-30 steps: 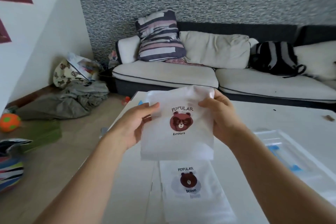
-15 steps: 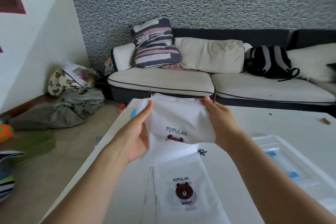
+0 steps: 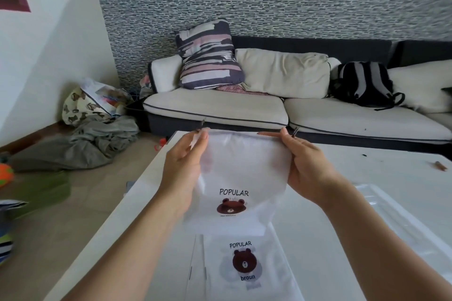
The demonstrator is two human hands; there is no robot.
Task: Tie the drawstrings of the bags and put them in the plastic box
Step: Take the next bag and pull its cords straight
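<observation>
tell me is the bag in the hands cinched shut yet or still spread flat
Still spread flat. The held bag has its top edge stretched straight between the left hand and the right hand, with no gathers or knot.

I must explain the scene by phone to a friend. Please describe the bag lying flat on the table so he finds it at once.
Start at the white low table in front of the sofa. Near its front edge, below both hands, lies a flat white drawstring bag printed with "POPULAR", a brown bear and "broun". Unlike the matching white bag held up above it, nobody touches it.
</observation>
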